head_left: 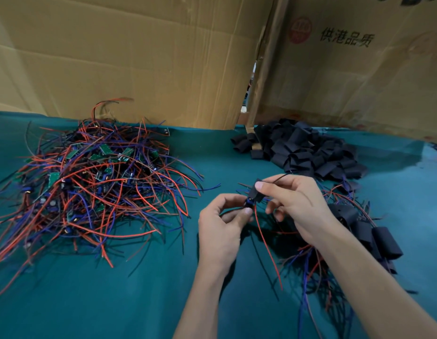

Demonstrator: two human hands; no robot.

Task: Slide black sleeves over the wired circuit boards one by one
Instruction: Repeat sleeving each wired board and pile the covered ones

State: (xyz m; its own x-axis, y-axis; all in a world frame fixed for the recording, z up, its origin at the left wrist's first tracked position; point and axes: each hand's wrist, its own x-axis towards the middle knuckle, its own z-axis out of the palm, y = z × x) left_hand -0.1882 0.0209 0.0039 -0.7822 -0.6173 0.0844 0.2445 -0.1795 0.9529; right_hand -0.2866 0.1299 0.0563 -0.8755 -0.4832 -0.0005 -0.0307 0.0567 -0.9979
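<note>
Holding the work above the teal cloth [144,297], we had a black sleeve [257,192] pinched between the thumb and fingers of our right hand [295,206], while our left hand [222,228] pinched the small circuit board [249,203] at the sleeve's lower mouth, fingers curled around it. The board's end sat at or just inside the sleeve; how far in, we could not tell. Its red wire [266,245] trailed down toward us, and a thin dark wire came out beyond the sleeve's far end.

We judged both parts very light. The sleeve looked soft and easily flattened, so it was best held by its edges, leaving the mouth open. The board seemed stiff but delicate at its solder joints; gripping its edges, rather than pulling on the limp wires, seemed safer.

The heap of unsleeved wired boards [90,179] lay well to the left, the pile of loose sleeves [303,148] behind our hands before the cardboard boxes [139,57], and the finished sleeved boards [374,236] just beside our right forearm.
</note>
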